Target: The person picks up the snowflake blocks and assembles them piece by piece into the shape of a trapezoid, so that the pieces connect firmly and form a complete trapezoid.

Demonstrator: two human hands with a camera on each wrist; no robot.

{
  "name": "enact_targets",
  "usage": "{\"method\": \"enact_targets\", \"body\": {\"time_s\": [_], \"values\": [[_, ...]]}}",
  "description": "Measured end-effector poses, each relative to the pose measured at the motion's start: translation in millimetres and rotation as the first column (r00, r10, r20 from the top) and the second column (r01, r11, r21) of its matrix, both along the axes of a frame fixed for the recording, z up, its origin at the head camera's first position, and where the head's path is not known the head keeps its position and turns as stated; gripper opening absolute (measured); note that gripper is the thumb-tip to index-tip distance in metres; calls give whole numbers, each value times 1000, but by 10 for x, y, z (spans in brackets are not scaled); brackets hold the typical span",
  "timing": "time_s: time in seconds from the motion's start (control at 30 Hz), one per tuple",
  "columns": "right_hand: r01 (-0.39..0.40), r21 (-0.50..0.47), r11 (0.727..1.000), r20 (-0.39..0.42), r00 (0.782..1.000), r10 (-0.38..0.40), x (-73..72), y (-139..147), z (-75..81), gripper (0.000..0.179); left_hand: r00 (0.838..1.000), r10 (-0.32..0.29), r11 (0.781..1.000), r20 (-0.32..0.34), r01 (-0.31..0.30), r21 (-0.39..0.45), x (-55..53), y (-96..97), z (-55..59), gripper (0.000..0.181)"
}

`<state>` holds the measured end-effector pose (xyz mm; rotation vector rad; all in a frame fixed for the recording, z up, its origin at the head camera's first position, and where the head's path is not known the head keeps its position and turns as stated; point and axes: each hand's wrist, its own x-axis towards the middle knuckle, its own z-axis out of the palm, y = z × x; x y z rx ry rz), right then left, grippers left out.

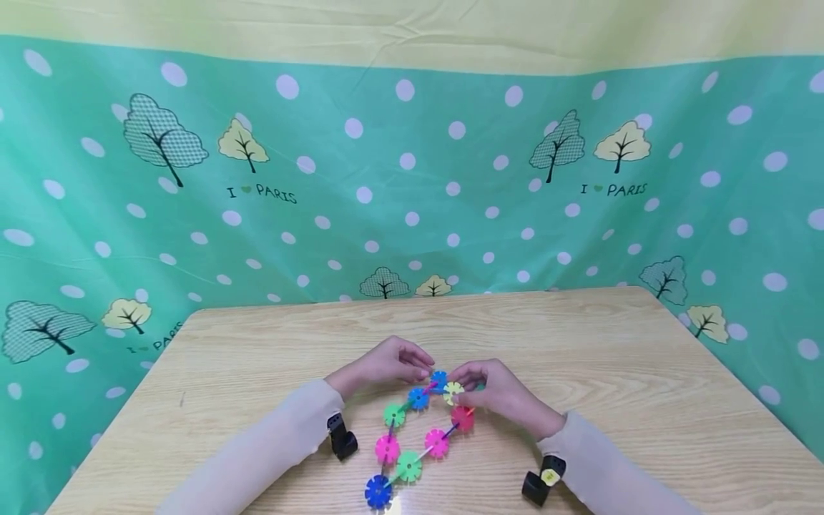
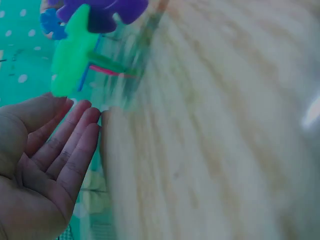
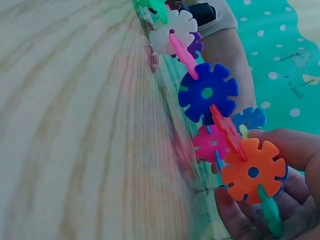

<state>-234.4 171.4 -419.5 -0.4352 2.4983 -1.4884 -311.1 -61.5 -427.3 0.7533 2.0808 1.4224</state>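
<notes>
A loop of slotted plastic snowflake discs, joined edge to edge, lies on the table in the head view, with a green disc (image 1: pixel 408 466) and a dark blue disc (image 1: pixel 378 492) at its near end. At its far end, my right hand (image 1: pixel 498 386) pinches the pale yellow disc (image 1: pixel 453 393). From the right wrist, an orange disc (image 3: pixel 254 171) appears in front of the curled fingers (image 3: pixel 230 212). My left hand (image 1: pixel 393 360) is beside the far blue disc (image 1: pixel 439 379). Its fingers (image 2: pixel 75 160) extend fairly straight, just below a green disc (image 2: pixel 72 55) in the left wrist view.
The loop rests on a wood-grain table (image 1: pixel 270 343). Black wrist cameras are strapped at the left cuff (image 1: pixel 342 438) and the right cuff (image 1: pixel 541 483). A green dotted cloth (image 1: pixel 412 193) hangs behind the table and along its sides.
</notes>
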Motion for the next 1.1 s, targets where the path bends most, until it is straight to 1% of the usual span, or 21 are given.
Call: {"method": "enact_targets", "body": {"time_s": [0.13,0.37,0.47,0.6,0.67,0.77,0.97,1.1], "values": [[0,1,1000,-1,1000,0,1,0,4,27,999,15,1000,43,-15,2,6,60,-29,26],[7,4,1000,13,1000,-7,8,-18,-2,27,996,61,998,65,-60,-12,26,118,-33,23],[11,3,1000,22,1000,-11,6,-19,0,26,993,64,998,96,-65,7,36,99,-25,24],[4,-24,1000,31,1000,-3,0,-7,-1,24,985,73,996,158,-80,41,44,50,-27,24],[-4,-41,999,35,999,5,-2,-2,-9,23,981,76,995,179,-86,53,40,23,-34,24],[-10,-58,998,49,999,13,-2,-1,-15,22,979,77,993,191,-91,68,42,-20,-37,25],[-13,-63,998,58,998,17,-3,-12,-25,23,973,104,991,206,-118,56,79,-97,-21,26],[-14,-59,998,62,998,18,-4,-14,-36,25,972,105,991,210,-119,57,101,-126,-20,25]]}}
